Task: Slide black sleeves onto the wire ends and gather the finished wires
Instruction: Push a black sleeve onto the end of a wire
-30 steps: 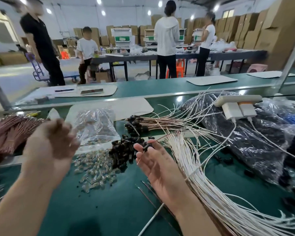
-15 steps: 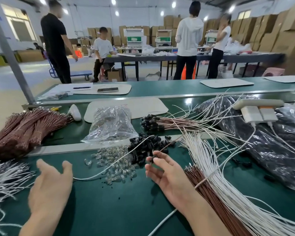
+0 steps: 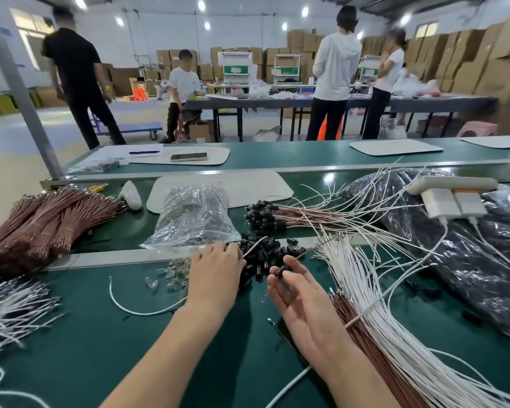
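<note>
Progress partial: right hand point(image 3: 304, 307) pinching brown wire point(image 3: 296, 257), left hand point(image 3: 214, 278) on black sleeves point(image 3: 265, 248), grip unclear; finished wires point(image 3: 292, 214) bunched beyond both, white wires point(image 3: 362, 278) unsleeved beside right hand.

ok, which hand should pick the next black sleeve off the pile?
Left. The left hand has its fingers at the black sleeve pile; the right hand is occupied, pinching a thin wire.

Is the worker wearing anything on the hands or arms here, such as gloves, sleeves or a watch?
No. The left hand and right hand are ungloved, and no sleeve, watch, bracelet or ring shows anywhere up to the picture's bottom edge.
</note>
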Demonstrator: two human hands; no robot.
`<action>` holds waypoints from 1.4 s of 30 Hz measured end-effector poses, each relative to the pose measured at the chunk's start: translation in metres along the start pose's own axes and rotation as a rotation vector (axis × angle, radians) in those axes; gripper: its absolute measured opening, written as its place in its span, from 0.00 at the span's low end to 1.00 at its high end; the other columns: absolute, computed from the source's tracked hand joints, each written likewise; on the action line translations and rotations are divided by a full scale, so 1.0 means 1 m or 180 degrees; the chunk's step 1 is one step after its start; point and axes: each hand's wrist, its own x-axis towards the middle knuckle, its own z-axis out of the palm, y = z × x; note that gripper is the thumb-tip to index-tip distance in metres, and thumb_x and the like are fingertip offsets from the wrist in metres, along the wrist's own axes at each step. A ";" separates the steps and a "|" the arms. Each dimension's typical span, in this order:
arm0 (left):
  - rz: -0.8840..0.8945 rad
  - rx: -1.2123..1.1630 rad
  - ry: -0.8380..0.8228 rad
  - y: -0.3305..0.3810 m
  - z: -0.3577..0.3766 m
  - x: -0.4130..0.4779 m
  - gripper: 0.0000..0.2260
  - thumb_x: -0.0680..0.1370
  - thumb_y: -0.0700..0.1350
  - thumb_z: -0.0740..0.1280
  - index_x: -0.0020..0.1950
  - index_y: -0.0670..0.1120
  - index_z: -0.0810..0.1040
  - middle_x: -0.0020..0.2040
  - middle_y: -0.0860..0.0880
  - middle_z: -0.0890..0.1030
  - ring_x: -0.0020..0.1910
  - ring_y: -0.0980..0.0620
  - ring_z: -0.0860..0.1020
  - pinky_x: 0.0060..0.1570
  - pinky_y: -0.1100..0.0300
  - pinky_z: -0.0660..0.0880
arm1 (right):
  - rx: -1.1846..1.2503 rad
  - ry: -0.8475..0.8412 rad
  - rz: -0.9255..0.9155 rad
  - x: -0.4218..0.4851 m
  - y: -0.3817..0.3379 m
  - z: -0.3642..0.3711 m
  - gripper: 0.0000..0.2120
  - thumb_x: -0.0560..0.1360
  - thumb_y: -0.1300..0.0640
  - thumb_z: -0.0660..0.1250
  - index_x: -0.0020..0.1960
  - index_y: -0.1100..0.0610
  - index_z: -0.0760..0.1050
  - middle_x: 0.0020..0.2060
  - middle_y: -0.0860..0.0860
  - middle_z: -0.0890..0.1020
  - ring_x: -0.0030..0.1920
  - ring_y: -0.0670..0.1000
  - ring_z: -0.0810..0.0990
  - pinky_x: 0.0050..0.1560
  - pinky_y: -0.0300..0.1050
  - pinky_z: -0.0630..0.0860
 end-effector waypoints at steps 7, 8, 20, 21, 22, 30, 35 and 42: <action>0.0109 -0.2414 0.0428 -0.013 -0.025 -0.035 0.04 0.81 0.51 0.67 0.46 0.58 0.75 0.39 0.57 0.79 0.38 0.59 0.76 0.40 0.66 0.72 | 0.0184 0.0100 -0.0274 0.001 -0.009 -0.004 0.07 0.78 0.66 0.65 0.55 0.61 0.78 0.41 0.58 0.83 0.41 0.52 0.85 0.46 0.43 0.84; 0.0196 -0.2604 0.0386 -0.017 -0.029 -0.045 0.04 0.79 0.53 0.66 0.45 0.60 0.75 0.38 0.57 0.80 0.37 0.59 0.77 0.38 0.67 0.72 | 0.0169 0.0101 -0.0342 0.001 -0.012 -0.005 0.08 0.76 0.65 0.67 0.55 0.61 0.79 0.42 0.57 0.84 0.42 0.52 0.85 0.48 0.43 0.84; 0.0464 -0.2304 0.0261 -0.044 -0.013 -0.090 0.02 0.79 0.54 0.64 0.49 0.62 0.74 0.45 0.64 0.79 0.43 0.60 0.80 0.43 0.64 0.75 | 0.0094 -0.0120 -0.0202 -0.003 -0.016 -0.010 0.15 0.76 0.66 0.64 0.60 0.62 0.83 0.55 0.61 0.84 0.52 0.56 0.85 0.50 0.46 0.83; 0.0483 -0.2263 0.0242 -0.044 -0.012 -0.091 0.02 0.79 0.53 0.64 0.49 0.62 0.74 0.46 0.65 0.79 0.43 0.60 0.80 0.42 0.63 0.76 | 0.0093 -0.0116 -0.0184 -0.004 -0.016 -0.010 0.15 0.78 0.67 0.62 0.61 0.62 0.82 0.55 0.62 0.84 0.53 0.56 0.85 0.50 0.46 0.83; 0.0498 -0.2217 0.0223 -0.045 -0.012 -0.091 0.02 0.79 0.52 0.64 0.49 0.61 0.75 0.46 0.65 0.79 0.43 0.60 0.80 0.42 0.61 0.77 | 0.0104 -0.0107 -0.0164 -0.004 -0.016 -0.010 0.15 0.80 0.67 0.61 0.62 0.63 0.81 0.55 0.62 0.84 0.52 0.57 0.85 0.50 0.46 0.83; 0.0463 -0.2202 0.0266 -0.045 -0.012 -0.092 0.02 0.80 0.49 0.66 0.49 0.56 0.78 0.46 0.64 0.78 0.43 0.61 0.80 0.40 0.58 0.78 | -0.0056 0.0028 -0.0198 -0.007 -0.014 -0.005 0.11 0.81 0.65 0.63 0.61 0.63 0.79 0.47 0.60 0.84 0.46 0.54 0.85 0.48 0.43 0.83; 0.0455 -0.2188 0.0232 -0.045 -0.015 -0.093 0.05 0.79 0.53 0.63 0.49 0.56 0.78 0.46 0.64 0.78 0.43 0.61 0.79 0.40 0.64 0.75 | -0.0277 0.0055 -0.0152 -0.008 -0.013 -0.002 0.11 0.80 0.65 0.63 0.58 0.63 0.81 0.45 0.60 0.85 0.44 0.54 0.85 0.49 0.47 0.84; 0.0453 -0.2196 0.0211 -0.045 -0.014 -0.093 0.04 0.80 0.50 0.64 0.49 0.55 0.79 0.47 0.65 0.78 0.43 0.62 0.80 0.40 0.65 0.75 | -0.0378 -0.0035 -0.0134 -0.007 -0.014 -0.004 0.12 0.80 0.64 0.64 0.60 0.62 0.82 0.47 0.58 0.85 0.42 0.51 0.85 0.47 0.46 0.85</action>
